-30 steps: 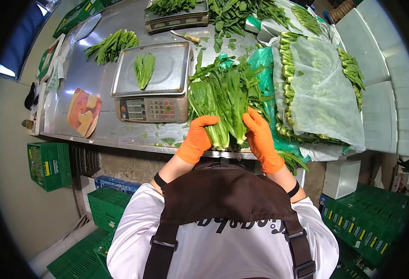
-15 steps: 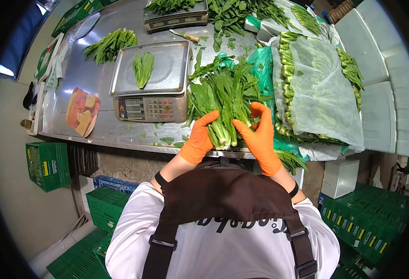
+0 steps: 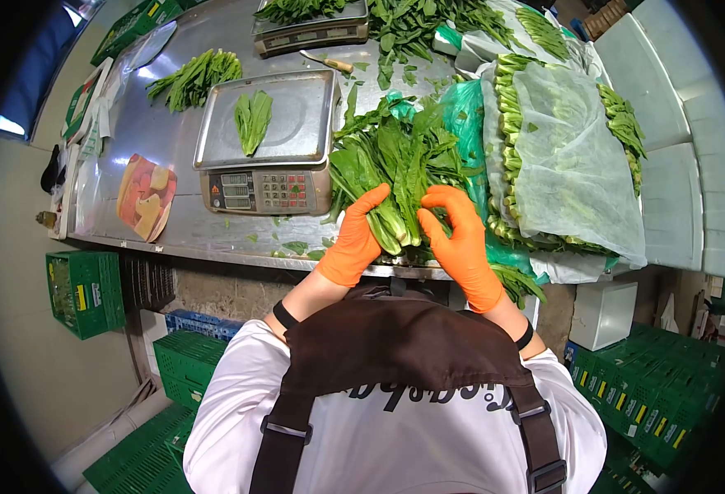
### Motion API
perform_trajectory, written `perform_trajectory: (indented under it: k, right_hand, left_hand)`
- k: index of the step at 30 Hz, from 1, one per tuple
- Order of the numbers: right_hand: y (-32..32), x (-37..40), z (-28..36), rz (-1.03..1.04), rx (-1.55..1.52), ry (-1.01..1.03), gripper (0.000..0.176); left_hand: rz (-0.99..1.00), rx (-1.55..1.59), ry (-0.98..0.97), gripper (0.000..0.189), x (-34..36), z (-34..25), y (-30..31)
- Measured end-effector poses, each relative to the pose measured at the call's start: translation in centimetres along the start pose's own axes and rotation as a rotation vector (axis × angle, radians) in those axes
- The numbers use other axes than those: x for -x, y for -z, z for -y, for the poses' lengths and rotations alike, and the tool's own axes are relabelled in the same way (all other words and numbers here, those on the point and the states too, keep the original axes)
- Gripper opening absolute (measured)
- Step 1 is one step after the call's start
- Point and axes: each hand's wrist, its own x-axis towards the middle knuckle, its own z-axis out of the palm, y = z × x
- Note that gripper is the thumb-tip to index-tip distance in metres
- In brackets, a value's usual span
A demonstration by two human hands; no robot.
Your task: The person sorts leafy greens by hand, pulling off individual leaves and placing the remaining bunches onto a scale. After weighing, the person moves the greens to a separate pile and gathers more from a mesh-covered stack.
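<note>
My left hand [image 3: 353, 243], in an orange glove, is closed round a bunch of leafy greens [image 3: 391, 218], with the thumb along its left side. The pale stem ends point toward me at the table's front edge. At the right side of the greens, my right hand [image 3: 461, 247], gloved too, has its thumb and forefinger curled in against the stalks; its other fingers are partly hidden. More loose leaves lie beneath and behind. Left of the hands stands a scale [image 3: 268, 189] with a small bunch of greens [image 3: 253, 123] on its metal pan.
Greens under a white cloth [image 3: 577, 156] are stacked at right, beside green plastic film [image 3: 464, 115]. A knife [image 3: 327, 62] lies behind the scale. A second scale [image 3: 311, 37] and a leaf pile [image 3: 428, 29] are farther back. Another bunch [image 3: 198, 80] rests at left. Green crates [image 3: 86, 295] stand below.
My right hand has shifted slightly left and its fingers have drawn in toward the stalks. The greens in my left hand have tilted a little, their leaves leaning left.
</note>
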Motion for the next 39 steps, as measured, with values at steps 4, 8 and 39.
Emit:
perform_trajectory:
  k: [4, 8, 39]
  right_hand:
    - [0.5, -0.4, 0.8, 0.057, -0.113, 0.015, 0.081]
    - [-2.4, -0.4, -1.2, 0.249, -0.225, -0.025, 0.108]
    - [0.1, 0.1, -2.6, 0.534, -0.637, -0.643, 0.037]
  left_hand:
    - [-0.045, -0.167, -0.131, 0.046, 0.0, 0.5, -1.2]
    - [0.086, -0.434, -0.105, 0.086, 0.6, 1.5, -1.7]
    - [-0.119, -0.31, 0.051, 0.045, 2.6, -2.4, 1.0]
